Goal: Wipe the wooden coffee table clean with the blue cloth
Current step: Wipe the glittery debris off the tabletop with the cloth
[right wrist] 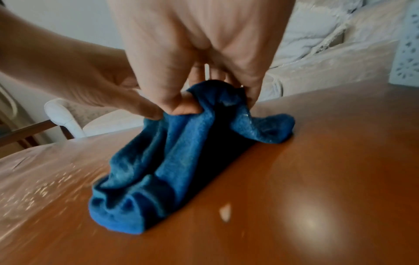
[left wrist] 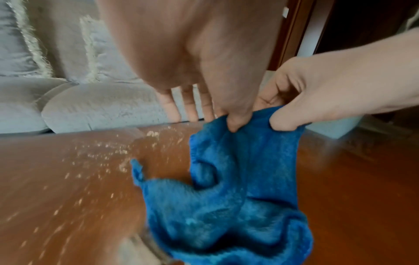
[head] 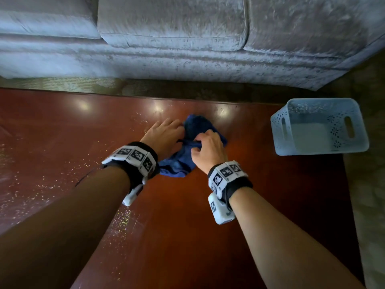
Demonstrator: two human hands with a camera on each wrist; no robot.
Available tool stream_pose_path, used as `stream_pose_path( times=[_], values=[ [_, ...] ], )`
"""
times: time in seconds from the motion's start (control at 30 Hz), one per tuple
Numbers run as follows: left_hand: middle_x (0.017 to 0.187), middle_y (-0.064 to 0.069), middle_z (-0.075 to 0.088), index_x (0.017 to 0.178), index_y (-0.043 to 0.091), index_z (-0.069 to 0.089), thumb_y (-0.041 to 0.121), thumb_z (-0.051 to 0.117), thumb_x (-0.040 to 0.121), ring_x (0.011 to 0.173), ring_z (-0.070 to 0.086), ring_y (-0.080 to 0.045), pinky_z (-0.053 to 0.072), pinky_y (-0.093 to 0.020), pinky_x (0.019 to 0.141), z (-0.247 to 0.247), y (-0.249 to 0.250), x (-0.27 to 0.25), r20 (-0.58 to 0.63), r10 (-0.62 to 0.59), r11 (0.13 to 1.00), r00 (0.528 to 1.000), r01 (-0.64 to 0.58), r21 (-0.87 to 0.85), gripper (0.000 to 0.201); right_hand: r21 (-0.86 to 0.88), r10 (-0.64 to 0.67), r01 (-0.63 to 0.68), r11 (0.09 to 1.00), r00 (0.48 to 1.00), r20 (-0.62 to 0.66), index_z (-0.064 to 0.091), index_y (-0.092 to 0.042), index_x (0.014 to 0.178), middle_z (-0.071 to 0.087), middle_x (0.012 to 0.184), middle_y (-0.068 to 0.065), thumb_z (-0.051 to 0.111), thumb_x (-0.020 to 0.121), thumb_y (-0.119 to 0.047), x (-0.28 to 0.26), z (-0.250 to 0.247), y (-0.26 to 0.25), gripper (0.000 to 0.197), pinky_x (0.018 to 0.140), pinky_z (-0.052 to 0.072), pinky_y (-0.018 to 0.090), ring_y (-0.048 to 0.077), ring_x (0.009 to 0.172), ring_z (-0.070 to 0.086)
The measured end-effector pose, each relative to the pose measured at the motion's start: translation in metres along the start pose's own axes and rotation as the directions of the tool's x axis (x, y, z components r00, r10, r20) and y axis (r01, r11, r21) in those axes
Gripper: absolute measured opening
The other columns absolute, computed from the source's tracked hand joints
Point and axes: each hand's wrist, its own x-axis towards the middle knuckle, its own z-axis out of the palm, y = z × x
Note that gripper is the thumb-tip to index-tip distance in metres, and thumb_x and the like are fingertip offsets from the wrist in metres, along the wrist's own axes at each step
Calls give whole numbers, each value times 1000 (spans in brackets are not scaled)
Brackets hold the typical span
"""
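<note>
The blue cloth (head: 194,130) lies bunched on the glossy red-brown wooden coffee table (head: 250,205), near its far edge. Both hands lift its upper fold. My left hand (head: 179,132) pinches the fold with the thumb, its other fingers stretched out beyond. My right hand (head: 198,146) pinches the same fold right beside it. In the left wrist view the left hand (left wrist: 233,122) and the right hand (left wrist: 281,122) hold the cloth (left wrist: 226,197) up while its lower part rests on the table. The right wrist view shows my right hand (right wrist: 188,107) gripping the cloth (right wrist: 170,161).
Pale crumbs (head: 62,180) are scattered over the table's left half. A light-blue perforated plastic basket (head: 318,126) stands at the table's far right corner. A grey velvet sofa (head: 166,28) runs along behind the table, with a strip of rug between.
</note>
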Motion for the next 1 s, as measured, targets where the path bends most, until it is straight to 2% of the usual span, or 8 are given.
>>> stream_pose_path(
  times=[0.17,0.27,0.4,0.5,0.6,0.67,0.87,1.0],
  values=[
    [88,-10,62,100,19,48,20,51,92,76,59,-33,46,-41,61,-34,3,17,-108,-15,962,994,-15,-271,9,16,31,-31,999,999,-33,55,-20,104,64,101,8,51,85,-15,12,-48,5,20,68,44,32,31,94,60],
    [88,-11,61,95,15,50,17,52,89,80,57,-33,48,-45,64,-56,14,29,-274,23,951,961,-106,-289,7,-49,-29,21,999,985,-171,54,-22,104,67,92,8,49,87,-13,17,-72,7,20,62,40,31,32,86,62],
    [93,-12,58,96,6,56,5,53,86,88,52,-30,45,-39,69,-66,25,35,-442,93,947,892,-216,-237,11,-35,-55,44,998,911,-409,62,-20,108,64,97,10,54,85,-12,10,-84,14,26,70,43,34,29,89,57],
    [93,-12,59,89,7,58,0,56,83,86,54,-29,48,-37,71,-43,24,23,-396,141,941,907,-247,-230,9,-107,-104,79,991,959,-263,60,-18,112,61,104,8,57,84,-16,-4,-61,23,29,77,49,33,26,98,56],
    [105,-3,61,92,17,64,13,60,85,103,52,-24,41,-43,94,-12,21,4,-75,98,970,992,-112,-214,8,-153,-107,121,981,990,97,51,-16,123,51,122,6,58,82,-23,-24,-23,34,42,81,50,35,23,116,44],
    [107,7,61,97,26,64,23,57,88,109,50,-16,32,-36,99,7,18,-7,108,74,987,991,-57,-152,12,-173,-86,122,977,975,204,43,-18,132,43,134,5,59,81,-37,-34,1,42,57,83,51,36,22,125,37],
    [101,5,58,100,21,62,14,53,89,100,49,-16,38,-37,95,21,11,-12,-49,-30,975,998,18,-220,16,-275,-157,199,941,973,167,18,-29,149,3,159,12,49,90,-54,-26,41,59,72,109,30,44,30,144,14],
    [106,2,59,100,18,60,8,49,88,108,51,-20,40,-48,98,20,4,-9,-177,-91,962,980,40,-272,20,-338,-126,148,930,988,86,13,-30,151,5,159,11,35,98,-42,2,42,72,58,115,20,45,30,146,5]
  ],
)
